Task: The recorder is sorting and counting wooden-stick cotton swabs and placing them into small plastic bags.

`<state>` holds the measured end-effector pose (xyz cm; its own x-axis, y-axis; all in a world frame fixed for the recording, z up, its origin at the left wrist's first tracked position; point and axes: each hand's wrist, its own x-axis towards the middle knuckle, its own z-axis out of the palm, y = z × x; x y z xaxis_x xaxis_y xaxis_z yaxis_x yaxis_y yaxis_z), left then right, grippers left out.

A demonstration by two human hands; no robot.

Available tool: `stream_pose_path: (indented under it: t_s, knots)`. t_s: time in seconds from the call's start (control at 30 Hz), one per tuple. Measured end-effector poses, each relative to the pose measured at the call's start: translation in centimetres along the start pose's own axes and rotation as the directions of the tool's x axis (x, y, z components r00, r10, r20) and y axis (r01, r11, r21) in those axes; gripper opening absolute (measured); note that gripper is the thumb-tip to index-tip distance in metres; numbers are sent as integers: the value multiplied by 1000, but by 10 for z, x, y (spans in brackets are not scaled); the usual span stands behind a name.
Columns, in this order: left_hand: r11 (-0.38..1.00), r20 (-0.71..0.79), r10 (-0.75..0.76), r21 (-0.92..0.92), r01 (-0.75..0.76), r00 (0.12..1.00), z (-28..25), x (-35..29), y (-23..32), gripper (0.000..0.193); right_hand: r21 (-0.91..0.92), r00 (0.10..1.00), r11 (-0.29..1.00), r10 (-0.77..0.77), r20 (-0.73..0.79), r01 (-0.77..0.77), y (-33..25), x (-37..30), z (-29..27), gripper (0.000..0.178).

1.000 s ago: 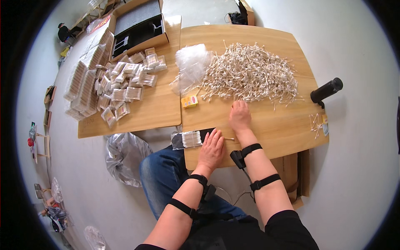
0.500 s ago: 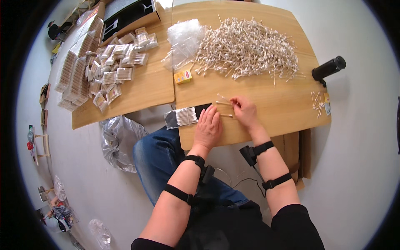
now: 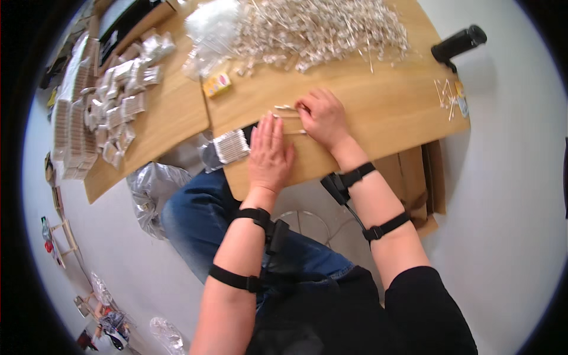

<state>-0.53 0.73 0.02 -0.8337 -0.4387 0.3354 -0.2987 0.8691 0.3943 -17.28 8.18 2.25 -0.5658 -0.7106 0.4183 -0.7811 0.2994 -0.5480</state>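
Presently, your left hand lies palm down on the desk, fingers straight and side by side, thumb spread. It covers the right end of the dark strip, which bears a row of swabs; clear film shows at the strip's left end. Your right hand is curled, thumb and fingertips apparently clamped on the ends of loose swabs. A single swab lies between both hands, nearer you. The swab pile sits farther back. The step in hand appears to be aligning loose swabs. The next move calls for a light pinch, swabs kept parallel, and gentle left-hand pressure.
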Motion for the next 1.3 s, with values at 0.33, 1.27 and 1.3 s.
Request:
stream_pose_path:
  t_s: [0.33,1.27,1.3]
  knots:
    - [996,78,-37,79,31,996,-4,10,5,64,80,983,980,-183,26,181,10,-1,6,7]
    - [999,156,-46,-21,49,987,-9,13,2,64,194,994,979,37,100,-56,8,7,2,14]
    - [999,145,-33,-13,35,989,-12,14,3,62,202,996,978,34,77,-49,9,7,1,15]
